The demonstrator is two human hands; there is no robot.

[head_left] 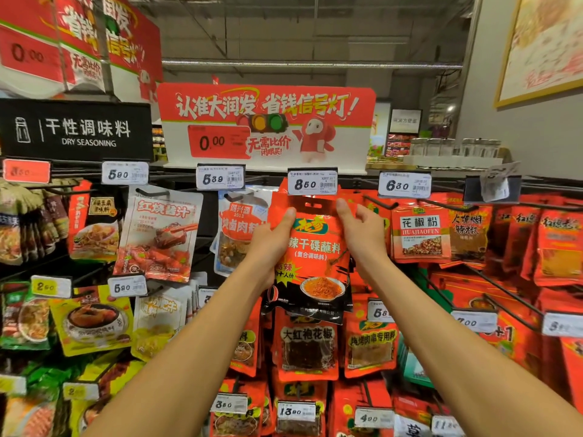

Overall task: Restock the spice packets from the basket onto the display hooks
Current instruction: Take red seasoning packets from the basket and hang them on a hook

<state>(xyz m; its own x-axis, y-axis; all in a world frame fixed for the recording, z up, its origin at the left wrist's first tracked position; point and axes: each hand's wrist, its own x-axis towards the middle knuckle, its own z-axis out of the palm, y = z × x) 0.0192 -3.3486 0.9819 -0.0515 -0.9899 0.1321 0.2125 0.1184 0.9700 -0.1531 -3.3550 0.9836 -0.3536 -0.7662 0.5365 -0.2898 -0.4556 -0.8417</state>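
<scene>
A red and black spice packet (317, 263) hangs at the top row of the display, its hang hole just under the 8.50 price tag (312, 182). My left hand (271, 244) grips the packet's left edge, thumb across its front. My right hand (359, 230) holds the packet's upper right edge, thumb near the top corner. Whether the hole sits on the hook is hidden by the tag. The basket is out of view.
Rows of packets fill the black hooks all round: a white sauce pouch (159, 231) on the left, red pepper-powder packets (421, 233) on the right, more red packets (307, 348) below. A red promotion sign (268, 121) stands above the rack.
</scene>
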